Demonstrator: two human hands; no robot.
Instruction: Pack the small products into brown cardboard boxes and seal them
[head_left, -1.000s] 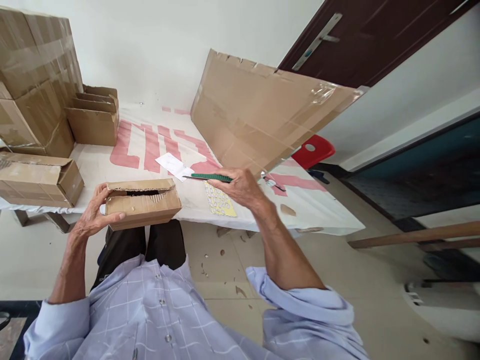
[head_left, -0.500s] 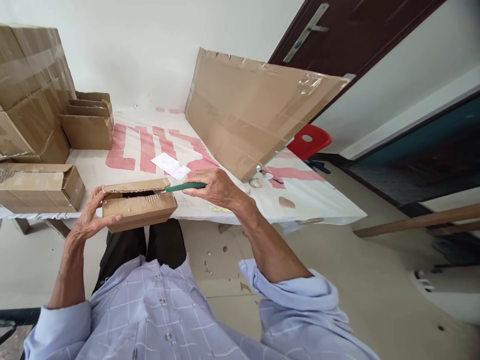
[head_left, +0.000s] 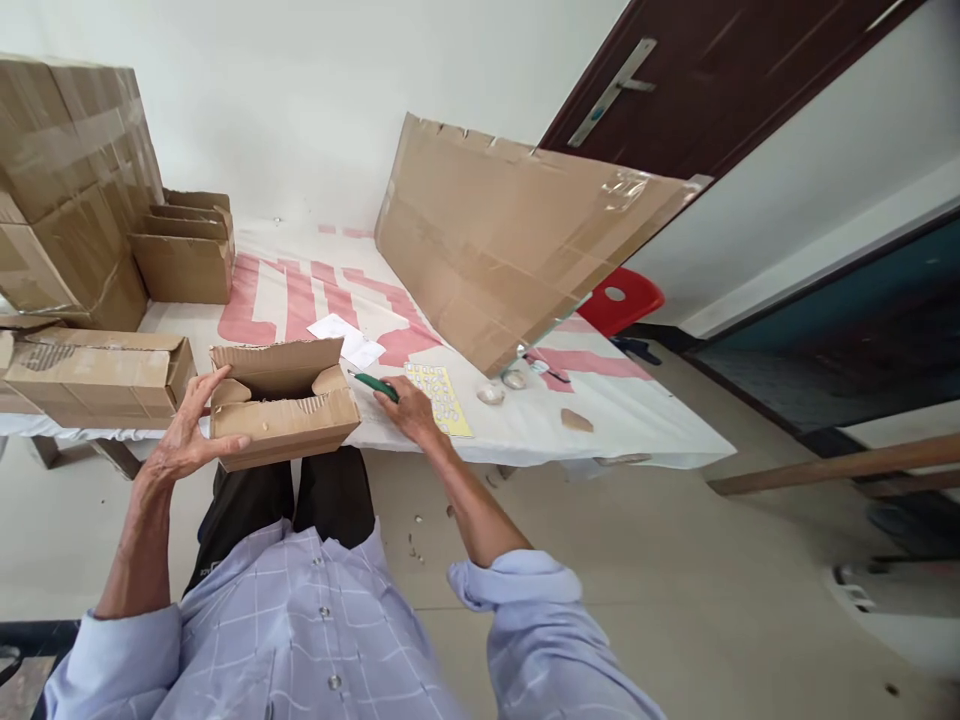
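A small cardboard box [head_left: 300, 425] stands at the table's front edge with its top flap raised and its mouth open; the inside is dark. My left hand [head_left: 184, 430] grips the box's left end, thumb along the front and fingers at the back corner. Just right of the box, my right hand [head_left: 412, 408] is closed around a green utility knife [head_left: 375, 385], its tip pointing left, apart from the cardboard. Beside that hand lies a yellow sheet [head_left: 450, 410] with rows of small pale pieces.
Taped cardboard boxes [head_left: 82, 210] are stacked at the left, near a closed box [head_left: 97, 375] and an open box [head_left: 184, 265]. A large cardboard sheet [head_left: 502, 220] leans behind the table. White paper [head_left: 349, 340], tape rolls [head_left: 514, 379] and a cardboard scrap [head_left: 576, 420] lie on the cloth.
The box's top flap has swung up, widening the opening. My right hand has drawn the knife away from the box and lowered to the table, uncovering the yellow sheet.
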